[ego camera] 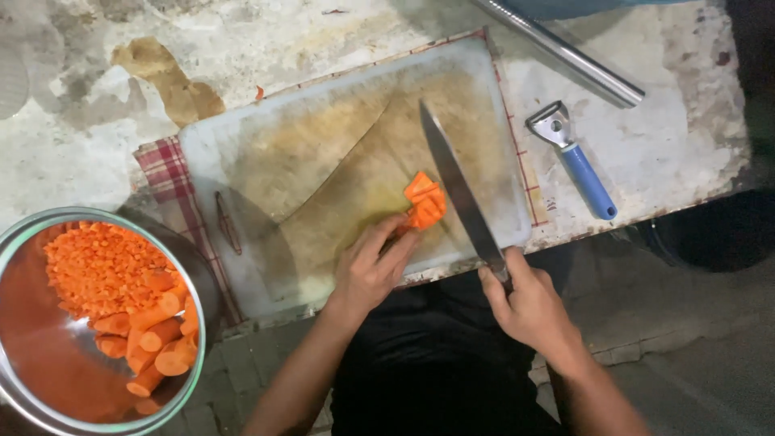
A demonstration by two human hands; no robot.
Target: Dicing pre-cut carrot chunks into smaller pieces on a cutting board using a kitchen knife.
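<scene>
My left hand (373,266) presses its fingertips on a small stack of orange carrot slices (425,202) lying on a worn white cutting board (307,153). My right hand (526,303) grips the handle of a large kitchen knife (458,187). Its long blade points away from me and stands just right of the carrot pieces, tilted above the board.
A steel bowl (16,242) at the lower left holds diced carrot and several carrot chunks (153,335). A checked cloth (168,173) lies under the board. A blue-handled peeler (575,157) and a metal tube (565,52) lie to the right on the stained counter.
</scene>
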